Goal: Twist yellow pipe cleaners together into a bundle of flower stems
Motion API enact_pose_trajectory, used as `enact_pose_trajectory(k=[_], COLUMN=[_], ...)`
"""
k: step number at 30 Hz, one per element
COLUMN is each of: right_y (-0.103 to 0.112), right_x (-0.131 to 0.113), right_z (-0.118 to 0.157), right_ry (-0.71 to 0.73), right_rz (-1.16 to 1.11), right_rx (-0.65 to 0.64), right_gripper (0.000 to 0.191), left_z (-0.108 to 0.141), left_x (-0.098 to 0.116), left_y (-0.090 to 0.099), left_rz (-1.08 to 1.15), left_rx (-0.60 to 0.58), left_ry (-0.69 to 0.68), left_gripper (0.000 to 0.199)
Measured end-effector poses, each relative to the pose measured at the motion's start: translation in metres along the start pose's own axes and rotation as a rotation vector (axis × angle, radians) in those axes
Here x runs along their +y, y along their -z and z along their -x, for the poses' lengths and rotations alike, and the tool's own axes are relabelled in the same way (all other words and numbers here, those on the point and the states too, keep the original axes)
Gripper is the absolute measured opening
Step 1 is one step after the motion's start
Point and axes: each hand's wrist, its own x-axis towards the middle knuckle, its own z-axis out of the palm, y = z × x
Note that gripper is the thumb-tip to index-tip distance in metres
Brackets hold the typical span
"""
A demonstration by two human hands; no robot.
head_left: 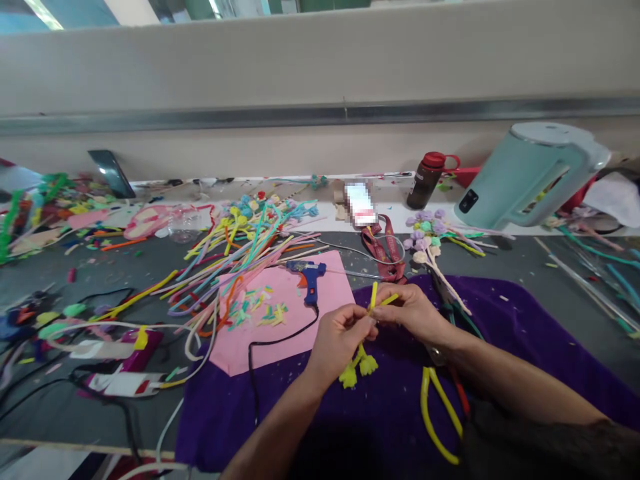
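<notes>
Between my two hands are yellow pipe cleaners (374, 295), with two fuzzy yellow-green flower heads (358, 371) hanging below. My left hand (341, 337) pinches the stems between thumb and fingers. Close against it, my right hand (413, 312) is also closed in a pinch on the yellow stems, whose ends stick up above the fingers. The exact point of contact is hidden by the fingertips. Yellow-handled pliers (440, 410) lie just below my right wrist on a purple cloth (390, 420). A blue glue gun (310, 275) rests on a pink sheet (327, 333) to the left.
Loose pipe cleaners (250, 243) are heaped at the left. Small clippings (255, 307) dot the pink sheet. A phone (361, 203), a red-lidded bottle (425, 180) and a mint kettle (530, 177) stand along the back. Power strips (123, 383) and cords lie left; pastel flowers (424, 233) lie right.
</notes>
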Motion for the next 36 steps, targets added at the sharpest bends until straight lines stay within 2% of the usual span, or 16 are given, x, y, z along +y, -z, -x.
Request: enact_pose_trajectory(k=[4,12,22,27,30,32,36], right_y=[0.007,0.010,0.005,0.003,0.002,0.003,0.005], right_x=[-0.001,0.008,0.010,0.016,0.016,0.012,0.002], right_z=[-0.001,-0.008,-0.006,-0.008,-0.008,-0.007,-0.005], right_ry=[0.048,-0.112,-0.133,-0.248,-0.262,-0.240,-0.175], right_rz=[0.066,0.030,-0.003,-0.120,-0.146,-0.131,-0.090], right_rx=[0.058,0.099,0.031,0.054,0.049,0.028,-0.067], right_gripper=[0.013,0.014,0.013,0.015,0.016,0.015,0.010], left_z=[-0.013,-0.024,-0.020,-0.020,-0.019,-0.018,-0.015], left_x=[0.000,-0.014,-0.017,-0.022,-0.020,-0.016,-0.012], left_y=[-0.002,0.001,0.009,0.009,0.008,0.008,0.009], left_rz=[0.058,0.075,0.044,-0.019,0.017,0.129,0.397], left_rx=[-0.012,-0.004,-0.081,-0.015,-0.001,-0.040,-0.219], left_ry=[0.023,0.060,0.034,0.004,0.021,0.077,0.208], left_gripper=[0.014,0.016,0.013,0.012,0.012,0.012,0.014])
